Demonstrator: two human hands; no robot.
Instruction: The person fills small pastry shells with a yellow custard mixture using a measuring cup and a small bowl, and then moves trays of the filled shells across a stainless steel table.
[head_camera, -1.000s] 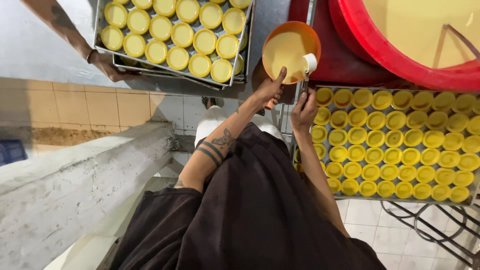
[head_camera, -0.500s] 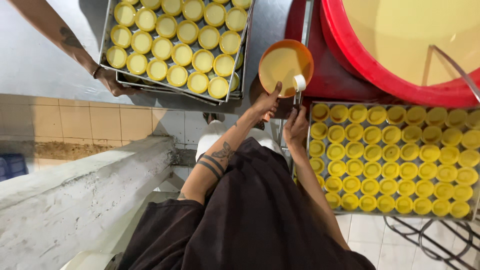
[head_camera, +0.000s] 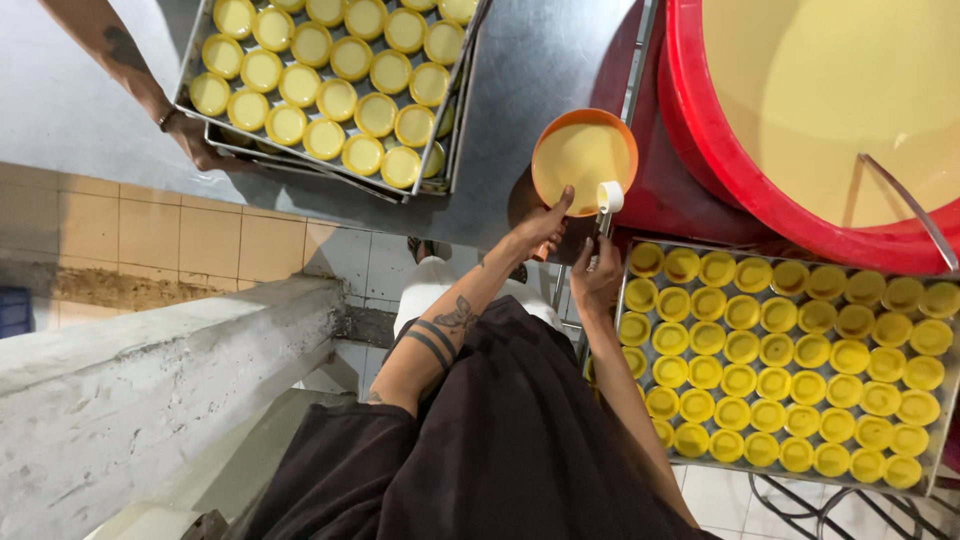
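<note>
My left hand (head_camera: 541, 221) grips the handle of an orange bowl (head_camera: 582, 157) filled with pale yellow liquid, held over the steel table's edge. My right hand (head_camera: 597, 276) holds a small white scoop (head_camera: 609, 196) upright against the bowl's near rim. Just right of my right hand lies a metal tray (head_camera: 760, 248) packed with several rows of small round yellow cups (head_camera: 790, 375). My tattooed left forearm and black shirt fill the lower middle.
A big red tub (head_camera: 715, 150) of the same yellow liquid stands at the upper right. Another person's hand (head_camera: 195, 145) holds a second metal tray (head_camera: 300, 166) of filled yellow cups on the steel table (head_camera: 540, 60). A concrete ledge (head_camera: 150, 400) runs along the lower left.
The bowl, scoop and both hands sit lower in view as the camera shifted. The grips are unchanged. The other person's tray has slid a little to the left.
</note>
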